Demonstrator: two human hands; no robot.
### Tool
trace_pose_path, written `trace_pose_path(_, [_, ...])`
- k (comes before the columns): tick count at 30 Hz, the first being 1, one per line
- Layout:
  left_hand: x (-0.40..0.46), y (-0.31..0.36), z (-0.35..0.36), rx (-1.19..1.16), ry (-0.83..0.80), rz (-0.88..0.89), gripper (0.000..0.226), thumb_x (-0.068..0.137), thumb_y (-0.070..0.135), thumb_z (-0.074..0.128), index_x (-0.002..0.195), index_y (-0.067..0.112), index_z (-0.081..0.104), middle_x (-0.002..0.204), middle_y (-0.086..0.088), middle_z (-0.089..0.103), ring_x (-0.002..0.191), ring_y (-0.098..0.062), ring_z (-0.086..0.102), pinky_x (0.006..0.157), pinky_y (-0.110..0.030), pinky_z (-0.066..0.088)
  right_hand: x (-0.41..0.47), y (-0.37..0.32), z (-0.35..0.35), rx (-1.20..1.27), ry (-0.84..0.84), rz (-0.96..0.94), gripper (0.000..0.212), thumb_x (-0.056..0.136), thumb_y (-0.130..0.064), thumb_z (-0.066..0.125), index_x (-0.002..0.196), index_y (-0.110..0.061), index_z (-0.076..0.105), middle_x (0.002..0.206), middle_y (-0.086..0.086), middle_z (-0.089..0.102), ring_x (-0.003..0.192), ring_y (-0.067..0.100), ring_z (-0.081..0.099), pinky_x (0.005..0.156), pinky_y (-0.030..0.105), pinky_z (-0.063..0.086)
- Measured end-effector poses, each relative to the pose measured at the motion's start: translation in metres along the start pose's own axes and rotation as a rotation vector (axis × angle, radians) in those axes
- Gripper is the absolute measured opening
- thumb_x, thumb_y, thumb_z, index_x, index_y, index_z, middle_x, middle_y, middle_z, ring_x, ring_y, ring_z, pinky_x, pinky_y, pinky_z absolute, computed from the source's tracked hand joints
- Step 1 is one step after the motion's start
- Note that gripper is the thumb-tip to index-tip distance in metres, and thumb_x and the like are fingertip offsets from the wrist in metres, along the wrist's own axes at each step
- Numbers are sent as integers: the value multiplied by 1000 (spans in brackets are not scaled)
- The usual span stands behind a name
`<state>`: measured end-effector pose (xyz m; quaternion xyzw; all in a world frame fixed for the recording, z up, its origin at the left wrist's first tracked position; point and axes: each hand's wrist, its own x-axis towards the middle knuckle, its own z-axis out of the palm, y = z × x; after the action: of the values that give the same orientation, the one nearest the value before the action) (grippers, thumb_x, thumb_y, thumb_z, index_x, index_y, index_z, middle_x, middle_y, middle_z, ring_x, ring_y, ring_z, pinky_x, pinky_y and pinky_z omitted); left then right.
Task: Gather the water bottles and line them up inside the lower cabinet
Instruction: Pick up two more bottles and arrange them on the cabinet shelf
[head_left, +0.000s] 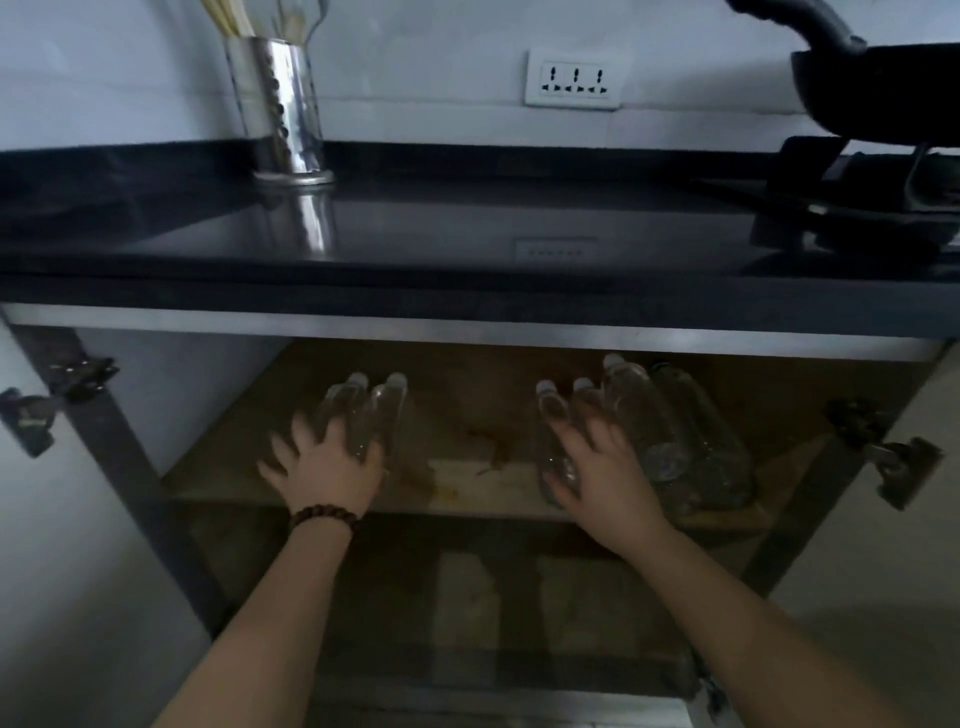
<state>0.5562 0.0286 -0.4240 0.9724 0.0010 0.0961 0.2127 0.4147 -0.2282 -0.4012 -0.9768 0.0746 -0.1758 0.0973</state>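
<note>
My left hand, beaded bracelet on the wrist, has fingers spread over two clear plastic water bottles lying on the wooden cabinet shelf; my right hand is splayed the same way on another clear pair. Just right of that pair, two more clear bottles lie side by side. Above the cabinet: black glossy countertop, perforated steel utensil holder.
</note>
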Motion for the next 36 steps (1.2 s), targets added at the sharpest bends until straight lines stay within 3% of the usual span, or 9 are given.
trace_pose_path(4, [17, -31, 2, -187, -149, 11, 50, 96, 41, 45, 143, 26, 39, 150, -21, 26, 132, -43, 32, 107, -48, 33, 9, -9, 32, -35, -166, 51, 74, 90, -46, 54, 150, -34, 13, 158, -5, -22, 148, 27, -2, 119, 48, 18])
trace_pose_path(6, [19, -35, 2, -258, -114, 72, 45, 95, 30, 52, 139, 23, 47, 148, -22, 31, 130, -39, 38, 105, -43, 36, 11, -9, 43, -30, -204, 101, 71, 92, -48, 49, 151, -31, 15, 160, -3, -17, 147, 29, 1, 119, 46, 16])
trace_pose_path(11, [16, -28, 9, -346, -75, 104, 44, 90, 17, 59, 133, 23, 54, 141, -21, 44, 132, -34, 37, 107, -39, 36, 10, -11, 54, -80, -168, 130, 64, 94, -45, 44, 151, -24, 20, 161, 0, 2, 147, 27, 5, 120, 43, 14])
trace_pose_path(19, [-5, 22, 31, -397, -143, 128, 43, 91, 22, 57, 134, 27, 52, 149, -13, 34, 132, -29, 39, 108, -42, 38, 11, -17, 53, -67, -135, 139, 65, 94, -47, 44, 150, -27, 20, 160, 2, 9, 147, 27, 5, 120, 43, 10])
trace_pose_path(23, [-28, 61, 45, -422, -174, 162, 38, 92, 24, 56, 130, 26, 55, 146, -15, 36, 131, -30, 37, 106, -36, 35, 12, -20, 50, 2, -118, 111, 85, 83, -59, 54, 151, -28, 11, 160, 4, 13, 147, 26, 6, 120, 43, 0])
trace_pose_path(26, [-46, 86, 51, -456, -190, 184, 38, 93, 24, 53, 130, 24, 54, 150, -15, 28, 132, -32, 34, 106, -33, 32, 15, -24, 52, 8, -95, 35, 103, 74, -65, 59, 151, -31, -1, 159, 6, 15, 147, 25, 8, 120, 44, -1])
trace_pose_path(29, [-53, 95, 53, -485, -205, 177, 38, 95, 23, 48, 132, 23, 51, 151, -16, 25, 133, -33, 34, 107, -35, 31, 23, -30, 58, -60, -127, 49, 105, 75, -62, 59, 148, -36, -12, 158, 12, 13, 146, 27, 13, 120, 45, 3])
trace_pose_path(36, [-47, 85, 43, -551, -202, 187, 32, 96, 26, 52, 126, 20, 58, 147, -14, 34, 129, -27, 42, 102, -29, 34, 34, -53, 71, -241, -143, 84, 91, 82, -51, 61, 151, -25, 7, 151, 22, 28, 140, 32, 27, 118, 47, 12])
